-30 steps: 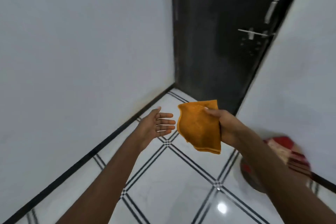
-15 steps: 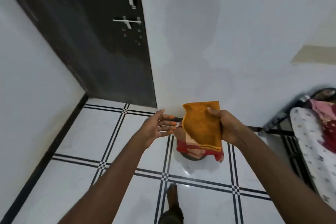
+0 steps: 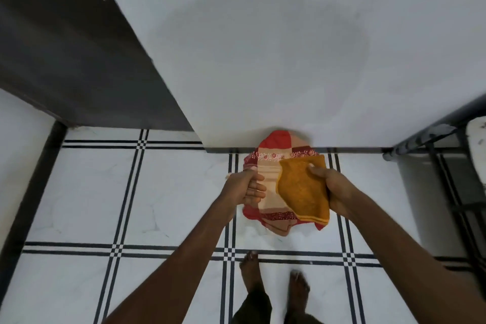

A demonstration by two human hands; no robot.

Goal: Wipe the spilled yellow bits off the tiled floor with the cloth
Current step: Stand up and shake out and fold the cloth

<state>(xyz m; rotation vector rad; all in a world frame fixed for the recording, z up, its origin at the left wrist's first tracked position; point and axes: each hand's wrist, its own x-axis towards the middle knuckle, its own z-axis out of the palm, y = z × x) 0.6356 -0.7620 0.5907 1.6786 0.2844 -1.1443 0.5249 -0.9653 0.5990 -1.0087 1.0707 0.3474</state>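
An orange cloth (image 3: pixel 302 188) hangs from my right hand (image 3: pixel 334 188), which grips its right edge at about waist height. Just to the left of the cloth is my left hand (image 3: pixel 247 187), held with fingers loosely curled and holding nothing. Both hands hover above the white tiled floor (image 3: pixel 171 192) with black double lines. I see no yellow bits on the tiles in this view.
A red and beige patterned fabric (image 3: pixel 273 166) lies on the floor against the white wall (image 3: pixel 263 47), right under my hands. A dark door (image 3: pixel 65 55) stands at the left. A dark metal frame (image 3: pixel 431 134) with a mattress is at the right. My bare feet (image 3: pixel 273 279) are below.
The view has swung right and tilted down from the door corner to the floor. My hands stay in front of me, the right still holding the cloth; the left fingers have curled.
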